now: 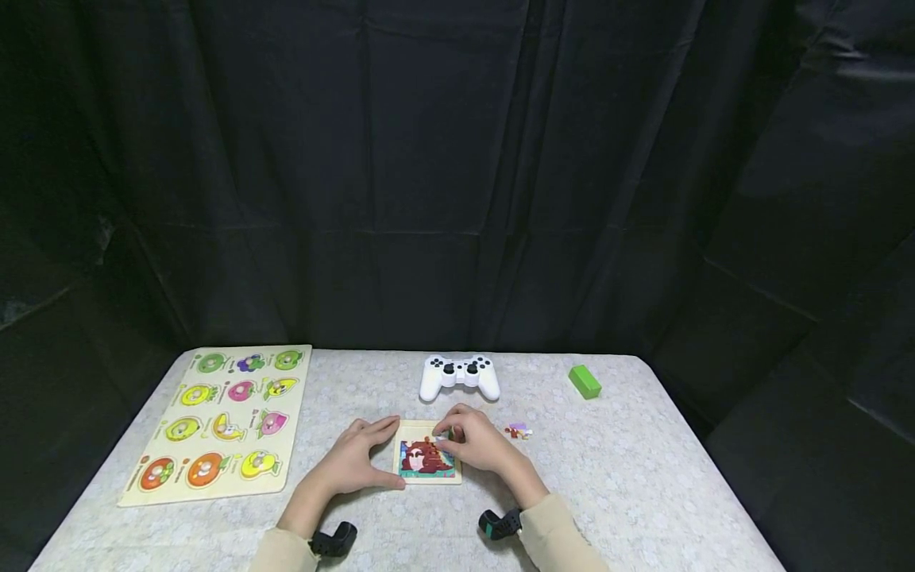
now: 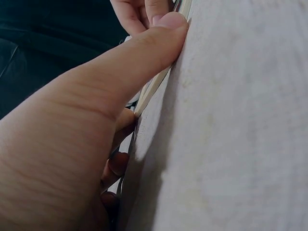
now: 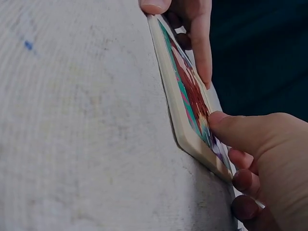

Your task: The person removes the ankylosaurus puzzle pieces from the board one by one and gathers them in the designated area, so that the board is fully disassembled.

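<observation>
At the left of the pale patterned table [image 1: 629, 477] lies a fruit board [image 1: 229, 489], its bright fruits set in four rows of three. Right of it, the left hand [image 1: 352, 462] is spread wide, thumb stretched to the near left corner of a small wooden puzzle frame [image 1: 429, 481] and forefinger reaching to its far left corner, so it steadies that side without closing round it. The frame lies flat on the table between the hands, a picture [image 1: 417, 459] with a red-brown figure and a teal lower border filling its nearer part, bare wood showing along the far side. Beyond the frame sits a white game controller [image 1: 460, 373]. The right hand [image 1: 477, 443] has its fingers bent, thumb and forefinger nearly together, pinching a small pale piece [image 1: 442, 436] over the frame's right part. Just right of that hand lie loose purple and red-brown pieces [image 1: 518, 431], and farther right and back, a green block [image 1: 585, 382]
</observation>
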A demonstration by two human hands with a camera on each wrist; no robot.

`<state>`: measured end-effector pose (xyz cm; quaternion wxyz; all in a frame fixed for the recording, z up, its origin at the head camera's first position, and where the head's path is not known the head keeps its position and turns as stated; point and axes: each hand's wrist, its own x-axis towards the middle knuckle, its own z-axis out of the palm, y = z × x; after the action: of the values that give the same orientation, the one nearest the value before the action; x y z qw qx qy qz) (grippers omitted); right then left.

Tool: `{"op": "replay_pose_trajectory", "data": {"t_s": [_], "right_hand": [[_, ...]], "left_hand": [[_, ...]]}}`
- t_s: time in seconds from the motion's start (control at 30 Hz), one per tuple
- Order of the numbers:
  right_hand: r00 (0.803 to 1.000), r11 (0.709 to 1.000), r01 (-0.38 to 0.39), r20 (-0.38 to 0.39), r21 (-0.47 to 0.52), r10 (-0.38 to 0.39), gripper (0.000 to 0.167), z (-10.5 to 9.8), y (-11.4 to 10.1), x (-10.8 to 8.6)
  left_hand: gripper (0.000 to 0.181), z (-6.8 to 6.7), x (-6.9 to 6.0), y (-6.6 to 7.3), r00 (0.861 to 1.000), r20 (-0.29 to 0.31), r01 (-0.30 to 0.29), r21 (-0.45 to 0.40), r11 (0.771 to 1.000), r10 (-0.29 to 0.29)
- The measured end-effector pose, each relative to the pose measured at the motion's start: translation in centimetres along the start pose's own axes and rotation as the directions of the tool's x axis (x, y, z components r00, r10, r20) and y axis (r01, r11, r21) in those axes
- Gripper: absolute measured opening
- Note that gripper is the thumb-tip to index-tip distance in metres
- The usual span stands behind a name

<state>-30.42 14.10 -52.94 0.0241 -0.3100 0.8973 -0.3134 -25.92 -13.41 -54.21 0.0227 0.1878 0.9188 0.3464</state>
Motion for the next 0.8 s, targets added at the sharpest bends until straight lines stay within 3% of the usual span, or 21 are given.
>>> {"op": "replay_pose_trajectory", "data": {"t_s": [0.6,0.8], "right_hand": [[1.000,1.000,-0.025,-0.015,-0.005,0.025,0.007,0.15,0.00,-0.06],[0.999,1.000,-0.015,-0.044,-0.024,0.014,0.027,0.14,0.11,-0.14]], "left_hand": [[0.109,-0.02,-0.05,0.05,1.000,0.006,0.017,-0.003,1.000,-0.017],[0.110,-0.06,-0.03,0.15,1.000,0.005,0.011,-0.016,1.000,-0.011]]}}
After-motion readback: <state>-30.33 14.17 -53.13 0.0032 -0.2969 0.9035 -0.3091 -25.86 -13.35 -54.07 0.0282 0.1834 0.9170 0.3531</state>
